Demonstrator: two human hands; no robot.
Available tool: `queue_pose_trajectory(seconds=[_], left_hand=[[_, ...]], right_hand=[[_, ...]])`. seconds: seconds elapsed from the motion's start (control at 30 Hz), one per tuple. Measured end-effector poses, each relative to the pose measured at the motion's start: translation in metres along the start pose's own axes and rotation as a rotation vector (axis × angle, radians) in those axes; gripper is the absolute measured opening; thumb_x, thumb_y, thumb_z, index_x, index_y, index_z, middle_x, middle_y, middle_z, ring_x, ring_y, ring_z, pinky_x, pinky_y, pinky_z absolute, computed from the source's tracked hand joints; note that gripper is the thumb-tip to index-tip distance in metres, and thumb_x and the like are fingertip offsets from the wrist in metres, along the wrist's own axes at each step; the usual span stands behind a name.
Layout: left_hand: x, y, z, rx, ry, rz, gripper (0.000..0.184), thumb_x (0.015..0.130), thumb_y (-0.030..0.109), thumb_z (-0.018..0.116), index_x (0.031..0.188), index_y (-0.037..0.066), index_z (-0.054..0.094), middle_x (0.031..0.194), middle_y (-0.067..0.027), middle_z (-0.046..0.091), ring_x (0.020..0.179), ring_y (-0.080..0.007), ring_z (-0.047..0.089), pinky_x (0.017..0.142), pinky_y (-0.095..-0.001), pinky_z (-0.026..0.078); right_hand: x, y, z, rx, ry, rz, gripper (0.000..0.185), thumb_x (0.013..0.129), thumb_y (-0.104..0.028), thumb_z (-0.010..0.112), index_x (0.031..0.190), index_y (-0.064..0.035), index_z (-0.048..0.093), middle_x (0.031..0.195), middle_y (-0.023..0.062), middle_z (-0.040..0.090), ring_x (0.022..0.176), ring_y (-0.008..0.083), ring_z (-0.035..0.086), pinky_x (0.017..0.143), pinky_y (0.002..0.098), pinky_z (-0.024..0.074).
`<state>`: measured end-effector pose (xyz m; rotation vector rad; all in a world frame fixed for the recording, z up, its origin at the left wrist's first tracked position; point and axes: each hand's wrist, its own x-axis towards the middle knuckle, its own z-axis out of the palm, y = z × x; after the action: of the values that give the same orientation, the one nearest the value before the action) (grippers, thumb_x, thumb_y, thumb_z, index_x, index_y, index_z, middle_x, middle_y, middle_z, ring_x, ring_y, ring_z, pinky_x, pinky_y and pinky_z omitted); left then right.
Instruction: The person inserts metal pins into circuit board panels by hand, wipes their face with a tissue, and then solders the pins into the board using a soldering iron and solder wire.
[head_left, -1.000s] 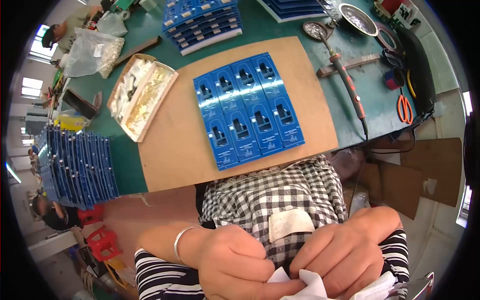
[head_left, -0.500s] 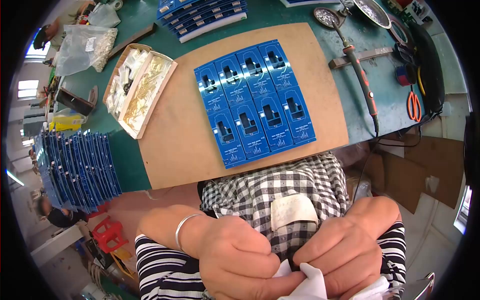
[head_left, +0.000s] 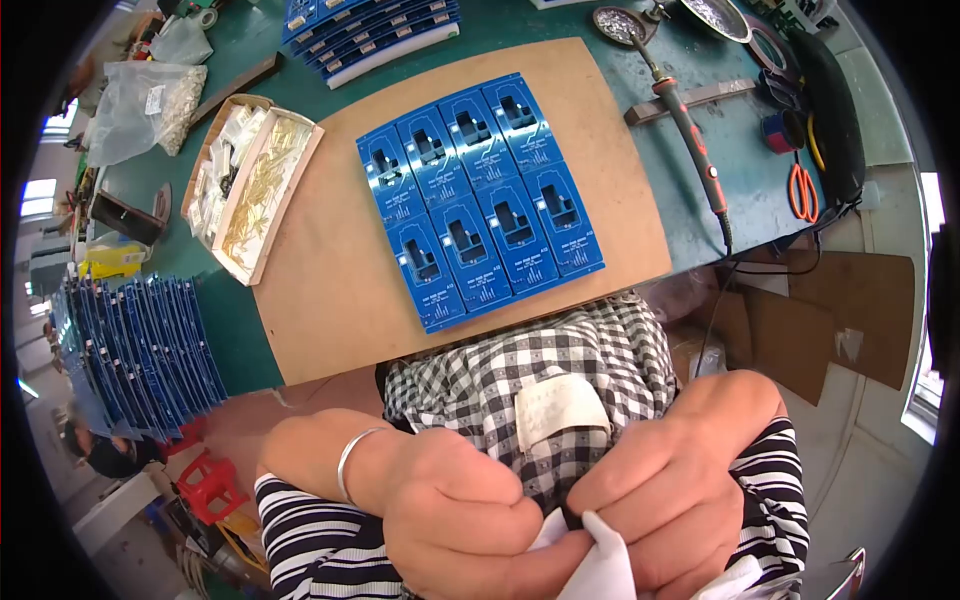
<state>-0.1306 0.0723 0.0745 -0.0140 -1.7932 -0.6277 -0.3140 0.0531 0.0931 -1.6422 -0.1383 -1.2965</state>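
A workroom with a green-topped workbench (head_left: 755, 205) fills the head view, and a flat brown board (head_left: 320, 310) lies on its near edge. Below that edge, close to the body, a crumpled white sheet of cloth or paper (head_left: 605, 565) sits between the left hand (head_left: 465, 520) and the right hand (head_left: 665, 500) — both curled closed on it, fingertips mostly hidden. One folded peak stands up in the gap; the sheet's long axis cannot be told, and neither hand is clearly nearer. Straight ahead, well apart, a blue rectangular panel of eight circuit boards (head_left: 480, 200) lies flat on the brown board, turned askew, its nearest corner towards the left hand. A black-and-white checked cloth (head_left: 480, 380) covers the lap between hands and bench. Left of the panel sits a divided cardboard box (head_left: 232, 265) of small parts; right of it, a red-and-grey soldering iron (head_left: 695, 155) and orange-handled scissors (head_left: 802, 195) — beyond either hand's present place.
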Motion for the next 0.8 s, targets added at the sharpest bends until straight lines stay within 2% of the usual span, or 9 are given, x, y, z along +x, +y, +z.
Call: queue_pose_trajectory(seconds=[0.1, 0.23, 0.33, 0.43, 0.63, 0.7, 0.77, 0.8], left_hand=[[-0.003, 0.000, 0.005, 0.030, 0.028, -0.020, 0.015, 0.075, 0.005, 0.055, 0.062, 0.003, 0.061, 0.066, -0.0031, 0.063, 0.045, -0.0101, 0.045, 0.042, -0.0248, 0.028], [-0.007, 0.001, 0.017, 0.191, 0.183, -0.011, 0.012, 0.072, 0.007, 0.059, 0.062, 0.002, 0.062, 0.065, -0.0036, 0.062, 0.045, -0.0108, 0.046, 0.042, -0.0249, 0.028], [-0.012, 0.006, 0.015, 0.209, 0.127, -0.046, 0.011, 0.071, 0.008, 0.061, 0.066, -0.001, 0.064, 0.065, -0.0065, 0.060, 0.048, -0.0130, 0.047, 0.043, -0.0253, 0.030], [-0.014, 0.012, -0.002, 0.046, -0.075, -0.162, 0.014, 0.074, 0.009, 0.062, 0.072, -0.004, 0.066, 0.066, -0.0103, 0.060, 0.050, -0.0159, 0.048, 0.044, -0.0259, 0.031], [-0.022, 0.017, -0.007, -0.027, -0.164, -0.166, 0.016, 0.076, 0.010, 0.062, 0.076, -0.005, 0.067, 0.072, -0.0123, 0.061, 0.059, -0.0194, 0.050, 0.050, -0.0273, 0.037], [-0.009, 0.014, -0.003, 0.095, -0.135, -0.104, 0.017, 0.076, 0.010, 0.062, 0.079, -0.006, 0.067, 0.075, -0.0128, 0.061, 0.062, -0.0205, 0.052, 0.053, -0.0281, 0.039], [-0.034, 0.025, -0.014, 0.016, -0.253, -0.256, 0.018, 0.075, 0.008, 0.062, 0.085, -0.006, 0.068, 0.080, -0.0137, 0.062, 0.064, -0.0223, 0.054, 0.056, -0.0294, 0.042], [-0.035, 0.025, -0.013, 0.056, -0.231, -0.201, 0.018, 0.074, 0.007, 0.063, 0.084, -0.006, 0.068, 0.080, -0.0135, 0.062, 0.064, -0.0219, 0.054, 0.056, -0.0292, 0.042]], right_hand=[[-0.001, -0.002, -0.002, -0.101, -0.061, -0.004, 0.014, 0.078, -0.005, 0.055, 0.066, 0.0028, 0.056, 0.067, 0.0111, 0.053, 0.054, 0.0234, 0.047, 0.051, 0.0356, 0.0440], [0.001, 0.001, -0.003, -0.130, -0.085, -0.040, 0.024, 0.086, -0.013, 0.054, 0.068, 0.0004, 0.060, 0.068, 0.0122, 0.059, 0.053, 0.0248, 0.052, 0.055, 0.0398, 0.0528], [0.007, 0.002, -0.006, -0.105, -0.169, -0.056, 0.024, 0.085, -0.010, 0.051, 0.065, 0.0011, 0.058, 0.067, 0.0106, 0.059, 0.052, 0.0244, 0.052, 0.056, 0.0420, 0.0543], [0.006, -0.003, -0.003, -0.112, -0.154, -0.023, 0.023, 0.085, -0.007, 0.048, 0.066, 0.0024, 0.057, 0.066, 0.0117, 0.059, 0.052, 0.0247, 0.052, 0.058, 0.0444, 0.0556], [0.002, -0.007, 0.010, -0.153, -0.096, -0.026, 0.024, 0.085, -0.007, 0.047, 0.065, 0.0035, 0.056, 0.065, 0.0137, 0.057, 0.054, 0.0269, 0.054, 0.060, 0.0459, 0.0560], [-0.002, -0.005, 0.015, -0.204, -0.072, -0.037, 0.024, 0.085, -0.008, 0.047, 0.066, 0.0032, 0.057, 0.066, 0.0132, 0.057, 0.055, 0.0274, 0.054, 0.060, 0.0457, 0.0559], [-0.004, -0.003, 0.015, -0.250, -0.077, -0.050, 0.021, 0.086, -0.009, 0.049, 0.070, 0.0013, 0.058, 0.067, 0.0114, 0.057, 0.056, 0.0268, 0.054, 0.060, 0.0450, 0.0559], [-0.003, -0.003, 0.015, -0.255, -0.104, -0.068, 0.019, 0.085, -0.009, 0.050, 0.071, 0.0010, 0.059, 0.067, 0.0111, 0.057, 0.056, 0.0265, 0.054, 0.059, 0.0443, 0.0559]])
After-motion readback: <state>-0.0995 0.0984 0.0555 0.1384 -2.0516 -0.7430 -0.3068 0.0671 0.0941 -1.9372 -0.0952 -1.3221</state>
